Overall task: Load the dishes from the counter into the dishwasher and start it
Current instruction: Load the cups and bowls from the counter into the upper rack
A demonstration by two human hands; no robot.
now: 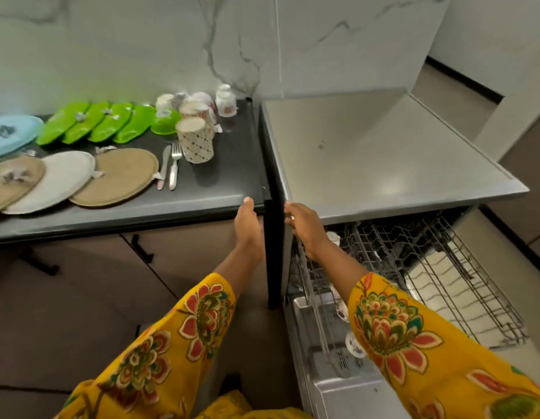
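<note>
1. Dishwasher (383, 164) stands right of the dark counter (202, 204), its door (338, 385) dropped open and its wire rack (444, 267) pulled out; we count two small cups in it, partly hidden by our right sleeve (413, 343).
2. On the counter we count four green plates (93, 125), one green bowl (166, 122), one blue plate (11, 131) cut off at the left edge, three beige and white plates (117, 176), a knife (163, 167) and a fork (174, 167).
3. The cluster of patterned cups (196, 140) is too overlapped to count.
4. Our left hand (247, 225) hangs relaxed at the counter's front edge, holding nothing.
5. Our right hand (305, 228) has loosely bent fingers by the dishwasher's top corner; we cannot tell whether it grips anything.
</note>
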